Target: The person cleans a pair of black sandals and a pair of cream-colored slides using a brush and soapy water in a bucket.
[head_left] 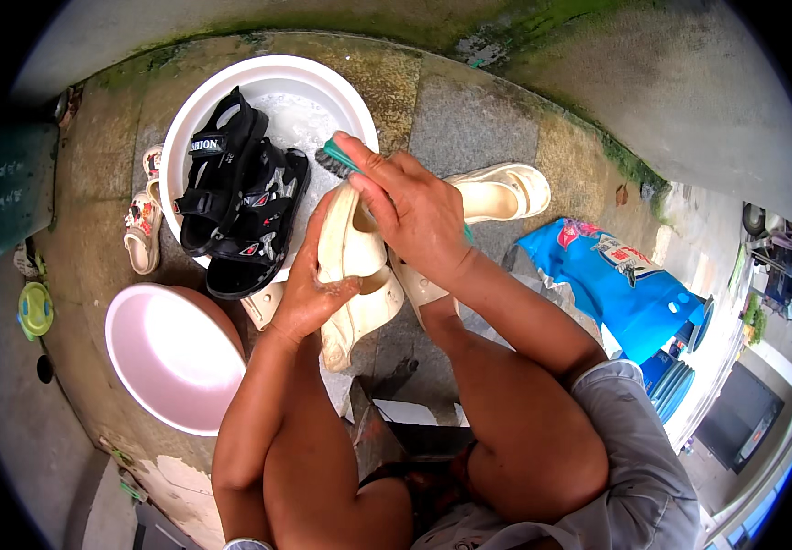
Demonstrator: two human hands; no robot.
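Note:
Closed around the side of a cream clog (364,302), my left hand (309,295) holds it tilted up between my knees. My right hand (421,218) grips a green scrub brush (339,156) with dark bristles, just above the clog's upper end. Most of the brush handle is hidden by my fingers. Another cream clog (533,188) rests on the ground to the right. Left of my hands, a pair of black strappy sandals (217,179) leans across the rim of a white basin (364,115) holding sudsy water.
A pink basin (121,367) sits tilted at the lower left. Small decorated clogs (142,240) stand beside the white basin. To the right lies a blue plastic bag (611,284) near stacked blue containers (672,390). A mossy wall (588,73) curves along the far side.

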